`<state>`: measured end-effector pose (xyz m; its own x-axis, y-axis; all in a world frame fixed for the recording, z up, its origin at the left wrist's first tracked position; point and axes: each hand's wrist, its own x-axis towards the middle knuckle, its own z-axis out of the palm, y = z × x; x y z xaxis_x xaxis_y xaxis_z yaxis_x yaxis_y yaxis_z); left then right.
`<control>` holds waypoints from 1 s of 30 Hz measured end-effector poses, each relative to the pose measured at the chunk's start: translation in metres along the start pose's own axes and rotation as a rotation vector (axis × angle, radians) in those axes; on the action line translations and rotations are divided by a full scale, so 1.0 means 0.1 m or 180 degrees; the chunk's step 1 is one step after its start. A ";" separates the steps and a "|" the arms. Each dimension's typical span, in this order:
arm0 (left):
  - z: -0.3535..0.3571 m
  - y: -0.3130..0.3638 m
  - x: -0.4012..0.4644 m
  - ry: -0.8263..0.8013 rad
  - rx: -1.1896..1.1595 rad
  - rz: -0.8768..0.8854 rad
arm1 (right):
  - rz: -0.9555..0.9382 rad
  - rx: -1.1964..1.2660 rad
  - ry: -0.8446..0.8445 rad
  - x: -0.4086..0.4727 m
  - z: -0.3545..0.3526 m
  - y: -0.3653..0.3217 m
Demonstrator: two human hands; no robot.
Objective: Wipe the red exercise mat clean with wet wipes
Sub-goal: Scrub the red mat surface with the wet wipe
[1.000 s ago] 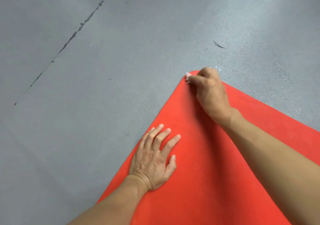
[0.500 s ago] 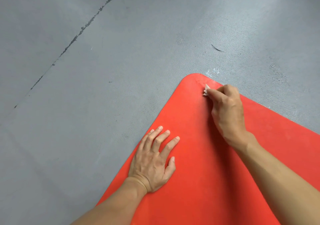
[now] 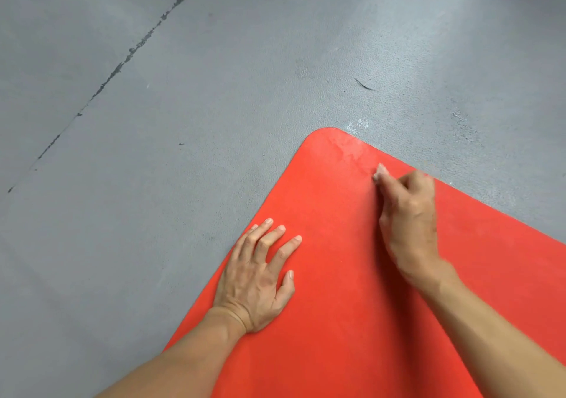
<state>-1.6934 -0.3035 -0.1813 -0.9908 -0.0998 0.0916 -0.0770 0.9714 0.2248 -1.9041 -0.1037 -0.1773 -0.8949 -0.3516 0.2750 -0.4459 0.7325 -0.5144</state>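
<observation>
grey concrete floor [image 3: 214,121] carries the red exercise mat [image 3: 352,305], corner pointing away. left hand [image 3: 257,278] lies flat on it, fingers spread. right hand [image 3: 410,213] clenches a crumpled wet wipe [image 3: 379,172] near the far edge.

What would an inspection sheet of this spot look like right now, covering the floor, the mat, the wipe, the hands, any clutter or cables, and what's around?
Surface: grey floor, with a dark cracked seam running diagonally at upper left.
Job's things: red exercise mat lies flat, rounded corner pointing away; a damp-looking streak near that corner. A small wad of wet wipe pokes out of the right hand.
Clutter: a thin dark strand and whitish scuffs on the floor beyond the mat's corner.
Hands: left hand rests flat on the mat near its left edge, fingers spread; right hand grips the wipe against the mat.
Cables: nothing seen.
Surroundings: a dark shape at the top right edge, too cut off to identify.
</observation>
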 end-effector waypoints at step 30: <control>0.27 0.92 0.62 0.0161 0.0289 -0.0607 | -0.0368 0.0346 -0.0503 -0.68 -0.12 -0.16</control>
<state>-1.7648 -0.2148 -0.1813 -0.9506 -0.2921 0.1047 -0.2746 0.9490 0.1547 -1.8360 -0.0849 -0.1784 -0.8260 -0.5227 0.2109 -0.5376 0.6180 -0.5737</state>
